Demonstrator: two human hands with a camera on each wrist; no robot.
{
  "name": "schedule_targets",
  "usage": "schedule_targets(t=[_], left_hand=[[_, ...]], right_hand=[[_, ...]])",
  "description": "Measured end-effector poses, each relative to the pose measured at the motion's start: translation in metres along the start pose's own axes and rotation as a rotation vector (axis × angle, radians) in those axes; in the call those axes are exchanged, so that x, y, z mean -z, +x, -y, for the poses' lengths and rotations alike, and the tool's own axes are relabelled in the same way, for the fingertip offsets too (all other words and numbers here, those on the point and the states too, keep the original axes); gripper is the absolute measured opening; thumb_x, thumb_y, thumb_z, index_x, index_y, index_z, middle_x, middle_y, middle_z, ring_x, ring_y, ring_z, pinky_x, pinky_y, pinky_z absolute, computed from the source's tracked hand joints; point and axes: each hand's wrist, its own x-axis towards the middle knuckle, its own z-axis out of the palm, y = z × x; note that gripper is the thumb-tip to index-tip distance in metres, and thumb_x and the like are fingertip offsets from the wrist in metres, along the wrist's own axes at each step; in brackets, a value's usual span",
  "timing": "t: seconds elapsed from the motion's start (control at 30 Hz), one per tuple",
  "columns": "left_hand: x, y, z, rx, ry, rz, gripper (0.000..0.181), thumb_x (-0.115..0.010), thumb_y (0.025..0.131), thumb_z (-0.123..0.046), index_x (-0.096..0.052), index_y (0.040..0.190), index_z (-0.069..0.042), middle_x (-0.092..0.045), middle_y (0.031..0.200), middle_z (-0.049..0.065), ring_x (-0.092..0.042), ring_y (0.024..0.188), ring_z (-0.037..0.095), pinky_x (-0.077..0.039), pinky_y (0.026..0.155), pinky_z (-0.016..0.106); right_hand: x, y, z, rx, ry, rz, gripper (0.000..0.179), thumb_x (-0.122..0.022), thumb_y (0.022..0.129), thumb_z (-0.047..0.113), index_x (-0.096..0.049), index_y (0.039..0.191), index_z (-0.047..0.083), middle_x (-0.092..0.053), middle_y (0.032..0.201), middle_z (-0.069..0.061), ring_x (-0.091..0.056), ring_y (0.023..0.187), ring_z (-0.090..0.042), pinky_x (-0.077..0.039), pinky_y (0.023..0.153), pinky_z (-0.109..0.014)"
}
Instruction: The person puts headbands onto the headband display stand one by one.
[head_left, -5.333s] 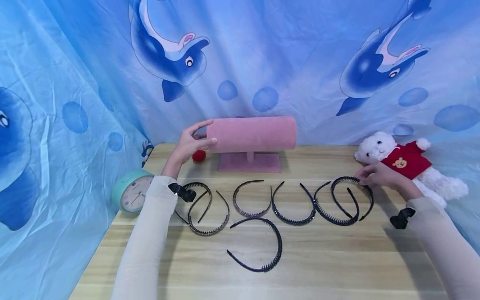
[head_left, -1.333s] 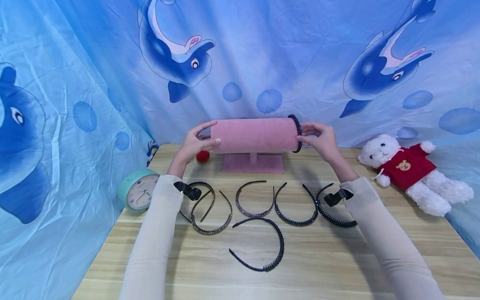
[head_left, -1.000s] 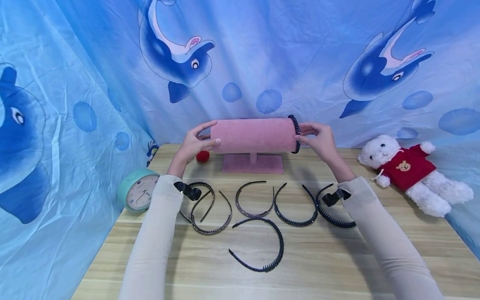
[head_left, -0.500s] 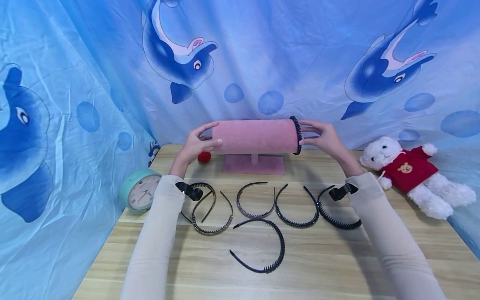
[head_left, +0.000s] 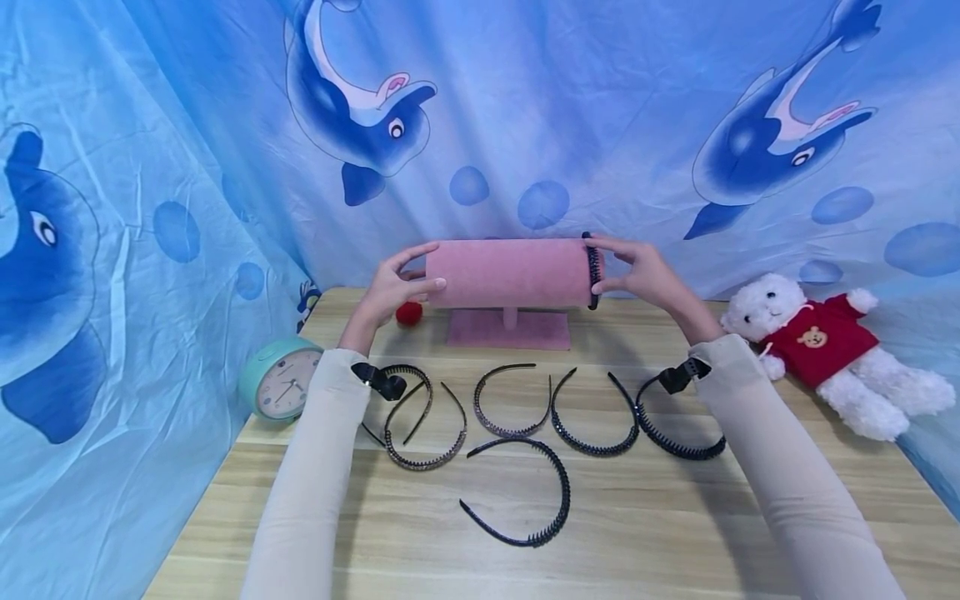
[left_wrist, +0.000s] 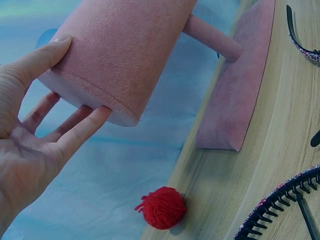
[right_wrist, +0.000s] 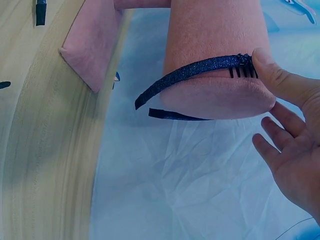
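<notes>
With the roll [head_left: 510, 273] as the hub of the clock in the head view, the left hand [head_left: 386, 290] sits at 9 and the right hand [head_left: 647, 275] at 3, well apart. The left hand grips the roll's end between thumb and fingers. The right hand pinches a headband [head_left: 595, 271], which straddles the roll near its 3 o'clock end, tips pointing down; the roll pokes slightly past it.

The roll stands on its base [head_left: 540, 332] at 6. Beyond that, on the table [head_left: 637, 517], a second headband [head_left: 512, 432] lies at 6, with a third [head_left: 564, 500] below it, tips toward 9. A fourth [head_left: 600, 451] is at 5; a fifth [head_left: 686, 452], partly hidden by the right arm, is at 4. Two crossing headbands [head_left: 423, 464] lie around 7.

The red ball [head_left: 408, 314] and, farther out, the green clock [head_left: 281, 385] are toward 8. The bear [head_left: 821, 337] lies between 3 and 4. Dolphin-print cloth [head_left: 600, 150] hangs at 12.
</notes>
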Motion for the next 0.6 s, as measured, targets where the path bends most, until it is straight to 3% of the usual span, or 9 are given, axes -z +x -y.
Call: schedule_targets(t=[0.23,0.6], left_hand=[[0.001,0.001,0.000,0.006,0.006,-0.002,0.068,-0.083,0.086,-0.013,-0.056,0.146,-0.030,-0.042,0.160,0.009,-0.055,0.137,0.034,-0.065,0.080,0.033],[0.000,0.000,0.000,0.001,-0.010,0.002,0.068,-0.082,0.086,-0.010,-0.056,0.146,-0.027,-0.044,0.158,0.012,-0.055,0.136,0.036,-0.065,0.077,0.030]], right_hand=[[-0.001,0.007,0.004,-0.062,-0.043,0.003,0.074,-0.085,0.082,0.008,-0.055,0.148,0.021,-0.039,0.164,-0.008,-0.025,0.155,-0.036,-0.023,0.127,-0.059],[-0.011,0.016,0.010,-0.020,-0.068,-0.009,0.073,-0.088,0.079,0.011,-0.058,0.145,0.019,-0.044,0.160,-0.012,-0.029,0.154,-0.036,-0.023,0.127,-0.059]])
